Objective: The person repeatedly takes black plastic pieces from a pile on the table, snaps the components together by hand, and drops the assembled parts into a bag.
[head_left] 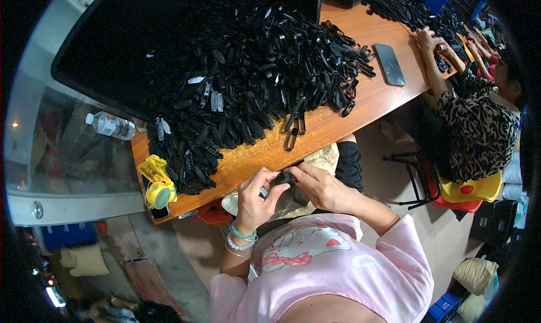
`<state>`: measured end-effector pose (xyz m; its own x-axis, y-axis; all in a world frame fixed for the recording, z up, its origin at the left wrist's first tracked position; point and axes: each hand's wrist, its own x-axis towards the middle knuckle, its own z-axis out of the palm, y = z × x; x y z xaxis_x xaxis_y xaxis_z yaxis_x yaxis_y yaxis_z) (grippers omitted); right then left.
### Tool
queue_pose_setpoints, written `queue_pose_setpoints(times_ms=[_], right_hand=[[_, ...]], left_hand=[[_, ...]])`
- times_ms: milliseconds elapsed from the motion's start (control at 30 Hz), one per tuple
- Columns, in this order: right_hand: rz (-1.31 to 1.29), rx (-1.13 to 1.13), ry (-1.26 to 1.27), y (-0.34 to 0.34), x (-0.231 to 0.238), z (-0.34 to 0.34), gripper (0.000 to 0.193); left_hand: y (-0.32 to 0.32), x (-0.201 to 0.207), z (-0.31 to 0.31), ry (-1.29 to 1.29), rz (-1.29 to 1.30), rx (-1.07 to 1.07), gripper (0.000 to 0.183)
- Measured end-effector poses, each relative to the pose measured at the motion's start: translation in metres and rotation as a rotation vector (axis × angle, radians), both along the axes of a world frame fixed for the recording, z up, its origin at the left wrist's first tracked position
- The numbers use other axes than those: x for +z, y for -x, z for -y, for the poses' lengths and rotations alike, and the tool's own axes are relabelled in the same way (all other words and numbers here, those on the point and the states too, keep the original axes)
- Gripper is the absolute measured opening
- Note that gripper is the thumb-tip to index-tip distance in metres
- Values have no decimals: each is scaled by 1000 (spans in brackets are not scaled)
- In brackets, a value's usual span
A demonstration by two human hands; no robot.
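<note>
My left hand point(257, 198), with bracelets at the wrist and a ring, pinches a small black plastic part point(283, 178) between thumb and fingers. From the other side my right hand point(322, 186) closes on the same part; its fingertips partly hide it. Both hands are just off the near edge of the wooden table point(242, 164), above my lap. Beyond them a big heap of similar black parts point(248, 86) covers much of the tabletop. A single black part point(291, 139) lies at the heap's near edge, close to my hands.
A clear plastic bottle point(111, 126) lies left of the heap. At the table's left corner sits a yellow-green device point(160, 192). A dark phone point(389, 65) rests to the right. Farther right, a co-worker in a patterned top point(479, 126) sits on a yellow and red stool point(469, 189).
</note>
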<state>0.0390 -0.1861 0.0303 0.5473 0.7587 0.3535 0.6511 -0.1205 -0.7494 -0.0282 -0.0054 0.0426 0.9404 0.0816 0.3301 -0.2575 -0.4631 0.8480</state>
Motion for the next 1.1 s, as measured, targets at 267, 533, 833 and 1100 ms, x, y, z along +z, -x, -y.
queue_pose_setpoints(times_ms=[267, 533, 833, 1100], right_hand=[[105, -158, 26, 5, -18, -8, 56], [-894, -157, -502, -1, -34, -17, 37], [-805, -289, -398, 3, -42, -22, 24], [-653, -357, -325, 2, -39, -22, 21]], left_hand=[[-13, -29, 29, 71, 102, 197, 23], [-4, -27, 21, 983, -379, 38, 27], [-2, -44, 14, 1010, -392, 37, 29], [-4, -50, 13, 920, -363, 22, 27]])
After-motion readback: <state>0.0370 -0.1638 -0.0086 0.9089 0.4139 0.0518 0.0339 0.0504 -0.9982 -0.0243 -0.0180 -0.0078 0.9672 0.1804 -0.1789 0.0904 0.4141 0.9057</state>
